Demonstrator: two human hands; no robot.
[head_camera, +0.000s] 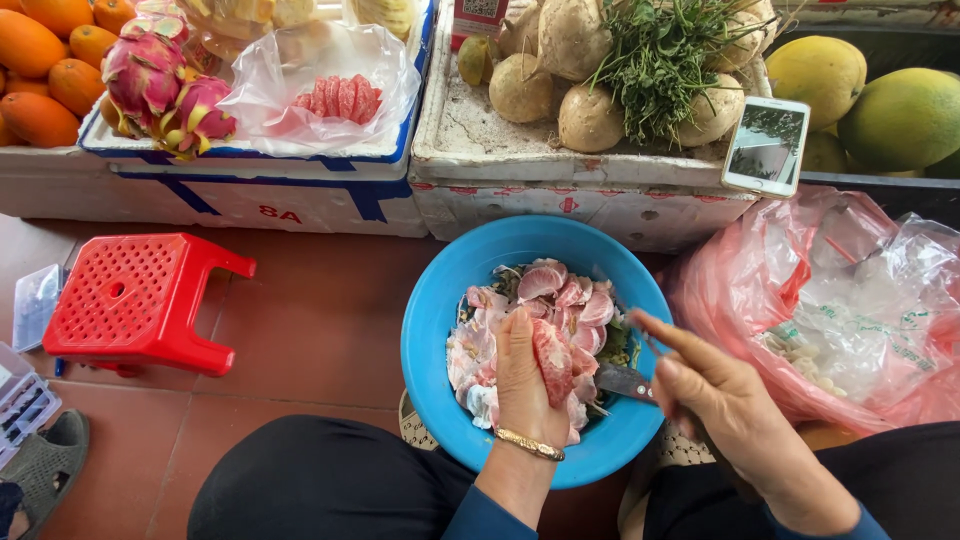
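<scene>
Presently: pink pomelo segment (552, 360), peeling over round blue plastic bowl (432, 300).
Left hand (522, 385) grip clamped on segment; right hand (725, 400) grip closed around small steel-bladed knife (627, 381).

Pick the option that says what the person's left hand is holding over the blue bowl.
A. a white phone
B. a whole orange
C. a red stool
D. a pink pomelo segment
D: the left hand grips a pink pomelo segment above the blue bowl, while the right hand holds a knife beside it.
</scene>
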